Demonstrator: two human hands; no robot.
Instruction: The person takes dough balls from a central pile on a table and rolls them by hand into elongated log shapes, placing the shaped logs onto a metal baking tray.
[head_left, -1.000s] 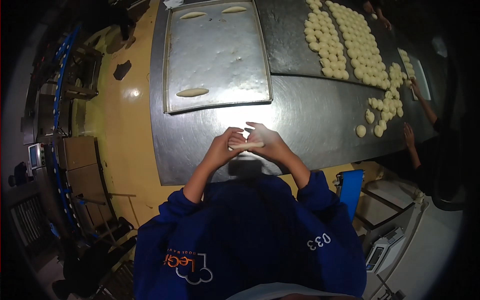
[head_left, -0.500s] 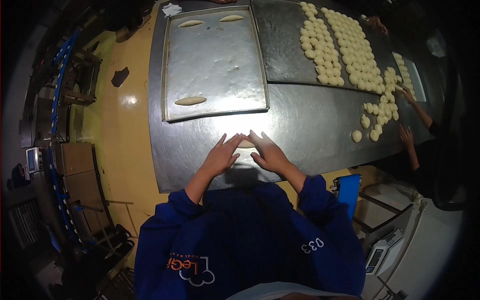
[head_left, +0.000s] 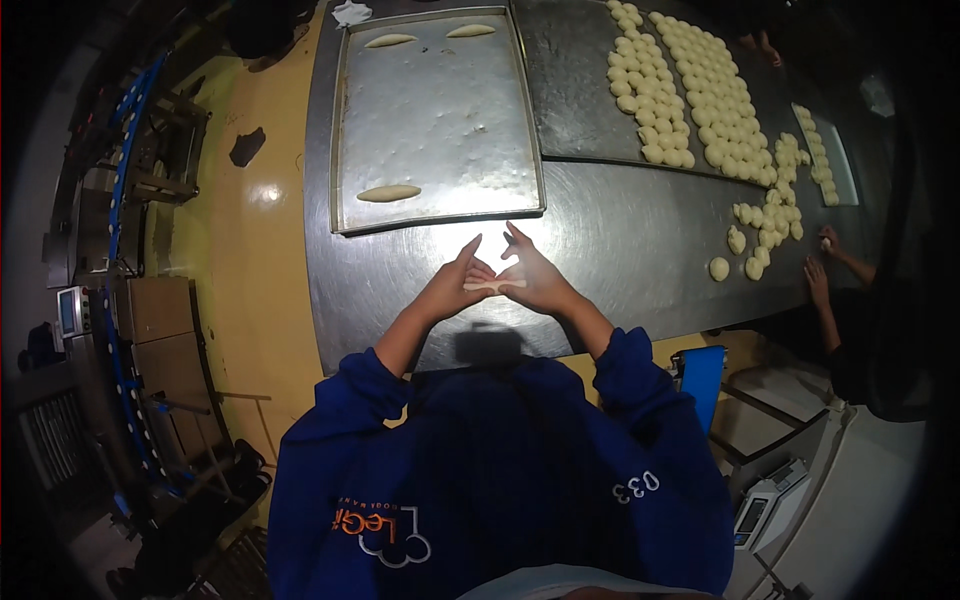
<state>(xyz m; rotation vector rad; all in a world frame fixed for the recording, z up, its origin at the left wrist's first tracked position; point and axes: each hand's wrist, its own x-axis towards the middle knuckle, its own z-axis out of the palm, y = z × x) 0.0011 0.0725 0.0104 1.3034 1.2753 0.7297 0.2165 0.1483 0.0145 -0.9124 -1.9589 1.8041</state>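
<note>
In the head view, my left hand and my right hand meet over the steel table near its front edge, both gripping a pale elongated dough piece with thumbs and curled fingers; some of the fingers point upward. Just beyond them lies a large shallow metal tray holding three spindle-shaped dough pieces, two at the back and one at the front left.
Several rows of dough balls cover the right side, with loose balls nearer. At far right a co-worker's hands work by the table edge. A conveyor stands left across the yellow floor; a blue belt sits low right.
Since half a second ago my hands went from lying over the dough to curling round it. The co-worker's upper hand moved down, away from the dough cluster toward the table edge.
</note>
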